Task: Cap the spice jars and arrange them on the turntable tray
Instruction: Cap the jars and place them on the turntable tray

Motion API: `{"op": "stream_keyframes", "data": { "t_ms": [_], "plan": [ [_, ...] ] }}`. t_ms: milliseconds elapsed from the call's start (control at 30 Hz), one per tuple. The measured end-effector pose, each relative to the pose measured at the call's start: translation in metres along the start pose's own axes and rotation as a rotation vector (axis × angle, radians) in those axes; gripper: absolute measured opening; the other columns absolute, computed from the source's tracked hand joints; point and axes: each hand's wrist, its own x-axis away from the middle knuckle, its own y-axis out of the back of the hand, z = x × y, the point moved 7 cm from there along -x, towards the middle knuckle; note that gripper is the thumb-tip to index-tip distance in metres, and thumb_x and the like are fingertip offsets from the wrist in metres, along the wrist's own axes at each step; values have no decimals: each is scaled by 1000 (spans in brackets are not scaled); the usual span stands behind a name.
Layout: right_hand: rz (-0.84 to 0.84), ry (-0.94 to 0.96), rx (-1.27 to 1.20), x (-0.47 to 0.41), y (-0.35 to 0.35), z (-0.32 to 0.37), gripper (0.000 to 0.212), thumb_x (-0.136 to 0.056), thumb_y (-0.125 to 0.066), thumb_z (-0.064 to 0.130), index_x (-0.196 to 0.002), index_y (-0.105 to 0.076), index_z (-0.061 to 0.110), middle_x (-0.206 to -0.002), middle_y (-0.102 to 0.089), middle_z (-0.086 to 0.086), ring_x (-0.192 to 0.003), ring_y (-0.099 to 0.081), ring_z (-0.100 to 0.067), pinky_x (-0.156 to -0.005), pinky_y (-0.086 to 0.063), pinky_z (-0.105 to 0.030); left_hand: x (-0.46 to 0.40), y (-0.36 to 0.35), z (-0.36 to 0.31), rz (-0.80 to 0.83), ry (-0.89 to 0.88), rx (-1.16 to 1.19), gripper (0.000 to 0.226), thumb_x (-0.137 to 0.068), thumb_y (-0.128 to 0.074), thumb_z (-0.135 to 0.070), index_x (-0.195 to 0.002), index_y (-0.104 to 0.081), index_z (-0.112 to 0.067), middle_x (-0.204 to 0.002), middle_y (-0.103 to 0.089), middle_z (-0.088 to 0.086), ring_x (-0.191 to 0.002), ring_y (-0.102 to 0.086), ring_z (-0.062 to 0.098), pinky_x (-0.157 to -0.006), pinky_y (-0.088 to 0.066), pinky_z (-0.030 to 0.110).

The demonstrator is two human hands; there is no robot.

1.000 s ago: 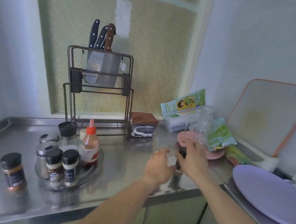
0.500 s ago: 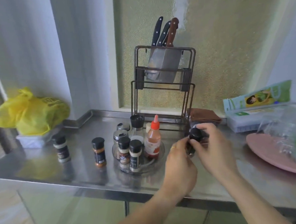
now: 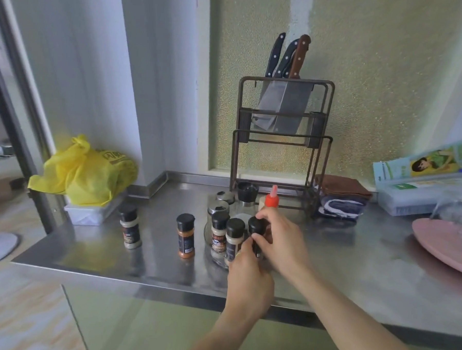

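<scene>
Both my hands hold one black-capped spice jar (image 3: 256,231) at the right front of the clear turntable tray (image 3: 217,261). My right hand (image 3: 282,241) wraps its upper part and cap; my left hand (image 3: 248,277) grips it lower down. Whether the jar rests on the tray is hidden by my hands. On the tray stand two black-capped jars (image 3: 219,230) (image 3: 234,238), two silver-lidded shakers (image 3: 217,207), a black-topped grinder (image 3: 247,193) and a red-capped sauce bottle (image 3: 272,199). Two capped jars stand on the counter left of the tray: an orange one (image 3: 185,235) and a pale one (image 3: 129,225).
A knife rack (image 3: 281,134) stands behind the tray. Folded cloths (image 3: 339,196) lie to its right, then a box (image 3: 421,190) and a pink plate (image 3: 445,245). A yellow bag (image 3: 85,172) on a white tray fills the left counter end. The steel counter edge (image 3: 143,285) runs along the front.
My hands carried the black-capped jar leftward from beside the pink plate to the tray's right side. The view swung left, bringing the yellow bag and a second loose jar into sight.
</scene>
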Motion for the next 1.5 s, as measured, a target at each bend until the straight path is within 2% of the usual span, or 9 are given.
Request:
{"op": "stream_keyframes", "data": {
  "t_ms": [200,400,567,667,833,1000,1133,1333,1500],
  "plan": [
    [7,7,51,3,-2,6,38,-85,-78,25,-116,-56,26,-116,-65,5,-92,-66,-17,-78,-56,-33,1,19,8,39,9,2,44,-89,-47,-10,-132,-59,-16,-124,-73,1,-121,-66,22,-102,-52,34],
    [-120,63,242,9,17,54,43,-82,-80,25,-120,-59,23,-117,-61,-2,-91,-70,-26,-68,-56,-36,-17,121,19,-267,-108,-14,24,-91,-67,-22,-115,-67,-28,-80,-75,-9,-75,-71,7,-78,-60,35],
    [-23,296,208,-2,-12,143,35,-91,-69,29,-123,-56,20,-116,-57,-1,-92,-63,-20,-66,-52,-28,-64,202,51,-476,-111,-409,44,-84,-68,-20,-126,-59,-28,-117,-62,0,-109,-60,26,-90,-54,44],
    [72,315,245,-19,-54,166,36,-94,-64,22,-127,-49,17,-122,-52,-8,-102,-61,-28,-77,-58,-41,-93,221,85,-385,31,-646,60,-80,-64,-19,-138,-53,-30,-134,-50,11,-123,-48,39,-99,-49,49],
    [260,275,428,-38,-102,176,44,-87,-68,10,-126,-48,11,-120,-51,-15,-106,-55,-37,-66,-36,-40,-122,227,125,-149,153,-793,63,-82,-59,-16,-143,-50,-27,-130,-57,17,-121,-56,41,-92,-50,44],
    [322,225,452,-45,-118,162,47,-80,-75,5,-122,-53,6,-119,-55,-17,-108,-57,-36,-70,-40,-38,-129,229,127,-132,106,-802,51,-82,-65,-11,-132,-62,-20,-118,-67,16,-114,-61,39,-76,-41,37],
    [337,210,357,-48,-107,162,39,-80,-74,2,-115,-56,5,-113,-56,-18,-100,-61,-39,-70,-38,-39,-128,232,100,-159,36,-695,50,-75,-76,-16,-124,-67,-20,-112,-72,16,-104,-65,41,-79,-51,39],
    [-11,241,178,-88,8,170,37,-85,-76,20,-118,-60,15,-108,-61,-8,-93,-61,-27,-82,-51,-38,-132,236,-11,-302,-203,-363,46,-74,-84,-30,-116,-68,-23,-109,-75,1,-98,-71,29,-85,-54,36],
    [14,113,363,-123,52,130,28,-83,-73,9,-107,-59,14,-110,-58,-11,-97,-59,-32,-74,-43,-35,-157,187,-81,-127,-387,-210,39,-72,-85,-28,-108,-70,-30,-100,-76,-2,-90,-74,23,-87,-58,33]
  ]
}}
